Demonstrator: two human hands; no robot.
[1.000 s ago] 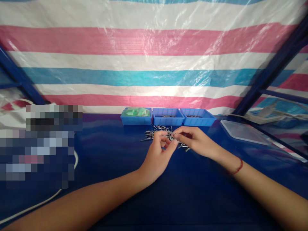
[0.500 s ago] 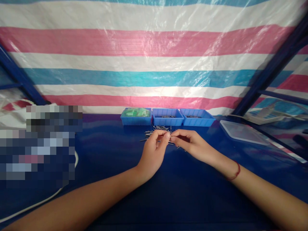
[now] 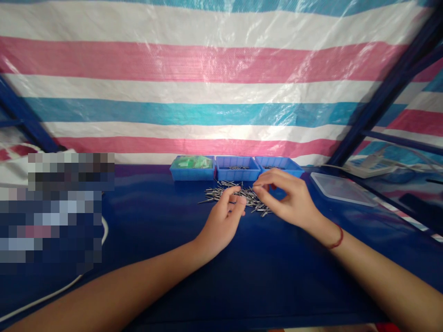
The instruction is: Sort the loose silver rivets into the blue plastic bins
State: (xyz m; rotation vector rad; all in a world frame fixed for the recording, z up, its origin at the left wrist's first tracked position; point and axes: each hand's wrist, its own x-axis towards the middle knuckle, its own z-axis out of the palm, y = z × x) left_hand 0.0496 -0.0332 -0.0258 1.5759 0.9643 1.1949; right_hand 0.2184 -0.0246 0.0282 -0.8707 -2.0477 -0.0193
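Note:
A loose pile of thin, nail-like metal pins (image 3: 211, 193) lies on the blue table, partly hidden behind both hands. My left hand (image 3: 224, 219) hovers over its near side, fingers loosely curved and thumb apart from the index finger, with nothing visible between them. To the right, my right hand (image 3: 290, 196) is raised above the pile with thumb and index finger pinched together. Whatever is in that pinch is too small to make out. Behind the pile stand a left blue bin (image 3: 192, 174) with green packets, a middle blue bin (image 3: 237, 175) and a right blue bin (image 3: 297, 169), both with metal pins.
On the right of the blue table (image 3: 221, 286) lies a translucent plastic lid (image 3: 341, 189). A white cable (image 3: 74, 281) runs along the left, near a blurred-out area. Striped plastic sheeting (image 3: 207, 60) hangs behind, between dark blue frame posts (image 3: 377, 101).
My hands, together at the fingertips before, are now apart. The right hand has moved up and right, still pinched; the left hand's fingers have loosened. More of the pile shows.

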